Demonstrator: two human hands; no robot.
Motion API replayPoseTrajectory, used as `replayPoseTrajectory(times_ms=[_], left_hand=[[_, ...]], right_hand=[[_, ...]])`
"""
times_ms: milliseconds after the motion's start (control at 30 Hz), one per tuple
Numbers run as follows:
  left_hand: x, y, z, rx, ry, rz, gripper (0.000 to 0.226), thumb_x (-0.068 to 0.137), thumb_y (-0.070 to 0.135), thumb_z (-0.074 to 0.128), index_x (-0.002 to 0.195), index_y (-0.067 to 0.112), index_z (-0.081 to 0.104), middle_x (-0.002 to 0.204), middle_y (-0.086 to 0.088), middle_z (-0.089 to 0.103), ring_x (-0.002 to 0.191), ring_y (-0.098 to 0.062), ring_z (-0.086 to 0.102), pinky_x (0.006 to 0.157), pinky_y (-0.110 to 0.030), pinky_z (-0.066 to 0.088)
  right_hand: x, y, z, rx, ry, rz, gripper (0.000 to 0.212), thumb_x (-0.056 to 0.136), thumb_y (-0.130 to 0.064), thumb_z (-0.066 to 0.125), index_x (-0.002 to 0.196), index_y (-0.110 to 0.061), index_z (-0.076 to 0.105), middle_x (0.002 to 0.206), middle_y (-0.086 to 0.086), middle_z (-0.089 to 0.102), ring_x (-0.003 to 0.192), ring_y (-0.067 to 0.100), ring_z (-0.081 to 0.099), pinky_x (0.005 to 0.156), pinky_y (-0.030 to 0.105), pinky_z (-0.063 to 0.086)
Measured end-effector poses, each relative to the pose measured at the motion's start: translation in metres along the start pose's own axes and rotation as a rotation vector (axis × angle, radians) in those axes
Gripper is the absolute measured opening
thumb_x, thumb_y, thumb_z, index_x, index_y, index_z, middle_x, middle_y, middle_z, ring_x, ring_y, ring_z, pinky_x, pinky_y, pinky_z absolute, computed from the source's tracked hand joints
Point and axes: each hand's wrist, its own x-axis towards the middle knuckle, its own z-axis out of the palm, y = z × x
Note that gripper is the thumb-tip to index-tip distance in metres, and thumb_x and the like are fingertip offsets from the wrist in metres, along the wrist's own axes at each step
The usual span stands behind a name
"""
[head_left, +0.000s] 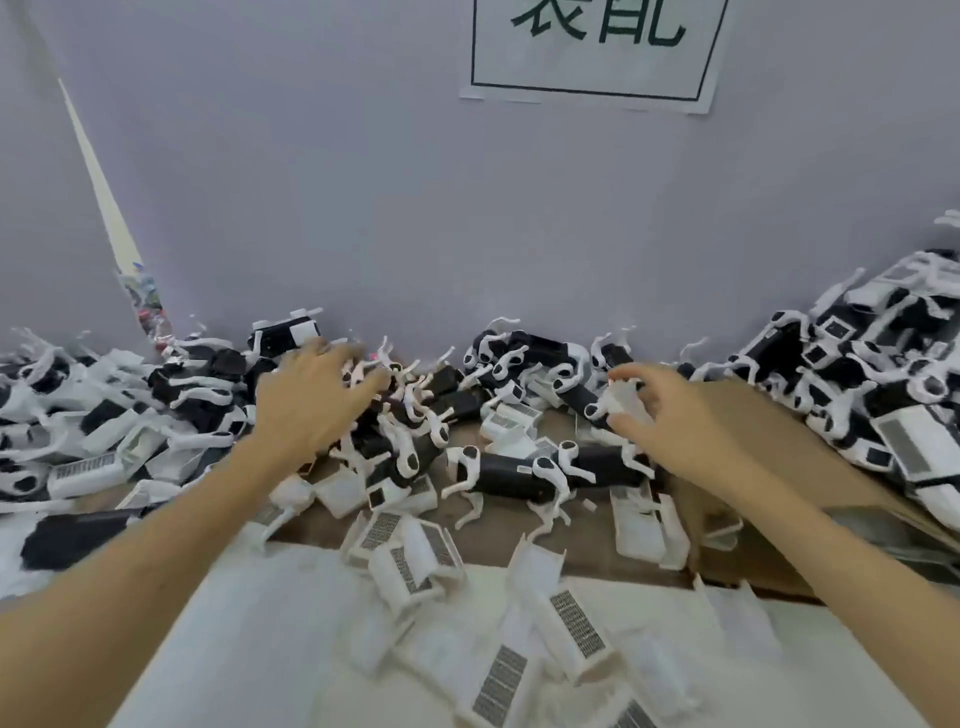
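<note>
- Nearest, under both forearms, loose white grille covers (576, 623) lay scattered at all angles. A forearm drawn back low could have swept several off the near edge.
- Just short of the right wrist, between the two hands, an assembled figure (511, 473) in black and white lay on its side with thin legs sticking out. A wrist dropped onto it could have snapped or unseated a leg.
- The right hand (670, 421) was curled round a small white part (626, 400), pinched between thumb and fingertips on the hand's left side. The part was blurred, so how firmly it sat could not be told. A slack pinch could have let it fall among look-alike pieces, where it would be hard to pick out again.
- Beneath that hand lay a cardboard sheet (779, 436). A dropped part could have skidded across it or slipped under its edge.
- The left hand (317, 400) was released, fingers spread and blurred, over the pile of black-and-white pieces (208, 400) that ran beyond it and off to its left. Whether the fingertips touched could not be told. The legs there looked tangled, so lifting one piece could have dragged its neighbours along.
- Well to the right of the right hand, a stacked heap (883, 364) rose against the wall. A jolt to the cardboard could have sent it sliding down.
</note>
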Motion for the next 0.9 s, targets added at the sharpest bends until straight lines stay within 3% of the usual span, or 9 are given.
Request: replayPoseTrajectory(times_ms=[167, 300, 367, 433, 500, 600, 667, 800, 900], left_hand=[[0.049, -0.046, 0.016, -0.071, -0.273, -0.064, 0.103, 0.070, 0.092, 0.024, 0.142, 0.025, 0.055, 0.151, -0.005, 0.050, 0.141, -0.030, 0.041, 0.117, -0.049, 0.029], [0.082, -0.035, 0.045, 0.144, -0.441, -0.037, 0.115, 0.064, 0.102, 0.029, 0.135, 0.017, 0.058, 0.150, -0.011, 0.049, 0.145, -0.038, 0.027, 0.119, -0.057, 0.019], [0.095, -0.026, 0.058, 0.150, -0.460, -0.030, 0.105, 0.065, 0.100, 0.035, 0.138, 0.027, 0.055, 0.154, -0.006, 0.044, 0.147, -0.039, 0.024, 0.118, -0.062, 0.017], [0.106, -0.020, 0.065, 0.165, -0.494, 0.025, 0.088, 0.063, 0.100, 0.036, 0.130, 0.047, 0.055, 0.158, -0.002, 0.038, 0.150, -0.038, 0.020, 0.119, -0.064, 0.012], [0.111, -0.017, 0.068, 0.203, -0.555, 0.028, 0.090, 0.057, 0.102, 0.035, 0.124, 0.048, 0.061, 0.155, -0.003, 0.041, 0.150, -0.038, 0.018, 0.119, -0.063, 0.008], [0.108, -0.015, 0.072, 0.183, -0.578, 0.063, 0.113, 0.041, 0.104, 0.031, 0.124, 0.037, 0.068, 0.145, 0.000, 0.050, 0.151, -0.030, 0.016, 0.120, -0.063, 0.002], [0.095, -0.013, 0.071, 0.085, -0.555, 0.102, 0.102, 0.034, 0.101, 0.036, 0.109, 0.042, 0.073, 0.144, 0.011, 0.049, 0.152, -0.022, 0.009, 0.118, -0.064, -0.006], [0.063, 0.003, 0.060, -0.081, -0.595, 0.181, 0.056, 0.035, 0.093, 0.048, 0.075, 0.059, 0.068, 0.132, 0.031, 0.048, 0.149, -0.007, 0.004, 0.115, -0.062, -0.013], [0.037, 0.015, 0.052, -0.100, -0.591, 0.245, 0.060, 0.038, 0.091, 0.048, 0.083, 0.055, 0.067, 0.132, 0.032, 0.050, 0.147, -0.004, 0.006, 0.116, -0.061, -0.010]], right_hand=[[0.100, 0.020, 0.029, -0.078, -0.070, 0.051, 0.057, 0.093, -0.011, 0.058, 0.147, -0.018, 0.042, 0.149, 0.009, 0.043, 0.136, 0.025, 0.043, 0.112, 0.040, 0.035], [0.174, 0.010, 0.063, -0.313, -0.275, 0.090, 0.067, 0.093, -0.019, 0.054, 0.154, -0.026, 0.029, 0.152, 0.012, 0.044, 0.133, 0.030, 0.049, 0.105, 0.041, 0.043], [0.203, -0.002, 0.078, -0.286, -0.403, 0.126, 0.064, 0.090, -0.013, 0.055, 0.150, -0.025, 0.036, 0.126, 0.013, 0.064, 0.099, 0.018, 0.070, 0.075, 0.026, 0.052], [0.223, -0.012, 0.093, -0.235, -0.511, 0.173, 0.064, 0.085, -0.005, 0.056, 0.144, -0.020, 0.037, 0.093, 0.015, 0.064, 0.060, 0.020, 0.070, 0.049, 0.027, 0.052], [0.234, -0.012, 0.105, -0.188, -0.519, 0.211, 0.075, 0.080, -0.002, 0.056, 0.147, -0.023, 0.028, 0.091, 0.017, 0.057, 0.062, 0.033, 0.066, 0.053, 0.037, 0.057], [0.228, -0.003, 0.114, -0.090, -0.493, 0.255, 0.085, 0.079, 0.006, 0.051, 0.151, -0.031, 0.024, 0.107, 0.024, 0.054, 0.062, 0.033, 0.059, 0.056, 0.040, 0.057], [0.220, -0.001, 0.110, -0.132, -0.500, 0.240, 0.093, 0.077, 0.009, 0.051, 0.153, -0.037, 0.022, 0.121, 0.025, 0.051, 0.068, 0.035, 0.063, 0.054, 0.037, 0.058], [0.202, -0.008, 0.085, -0.053, -0.567, 0.266, 0.087, 0.077, 0.011, 0.048, 0.148, -0.037, 0.037, 0.101, 0.014, 0.060, 0.075, 0.033, 0.070, 0.058, 0.039, 0.061], [0.176, -0.020, 0.072, -0.029, -0.605, 0.229, 0.092, 0.079, 0.013, 0.046, 0.154, -0.039, 0.029, 0.101, 0.010, 0.062, 0.061, 0.019, 0.069, 0.051, 0.030, 0.055]])
